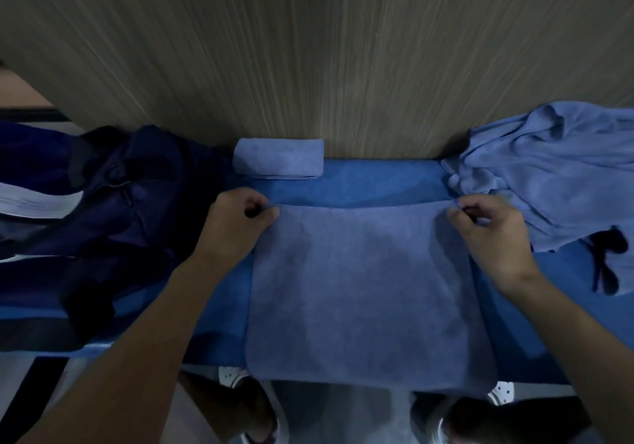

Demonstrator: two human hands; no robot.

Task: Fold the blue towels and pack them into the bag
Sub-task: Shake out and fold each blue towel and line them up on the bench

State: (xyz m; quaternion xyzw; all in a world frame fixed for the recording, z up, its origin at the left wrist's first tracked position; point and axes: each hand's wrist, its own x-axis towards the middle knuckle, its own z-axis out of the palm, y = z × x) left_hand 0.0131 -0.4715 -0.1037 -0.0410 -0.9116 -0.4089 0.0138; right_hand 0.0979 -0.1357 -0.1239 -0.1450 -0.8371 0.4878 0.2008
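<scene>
On a blue-covered table [360, 186] against a wood-grain wall [343, 49], beside a dark bag [120, 210] with contents hidden, pinching far corners of the spread blue towel [360, 289] with left hand [236, 224] and right hand [490, 234].

Dark bag [103, 210] cut off at left edge, opening indiscernible; towel heap [555, 176] cut off right.

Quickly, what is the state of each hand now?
Left hand: pinches the far left corner of the flat blue cloth towel.
Right hand: pinches the same towel's far right corner.
</scene>
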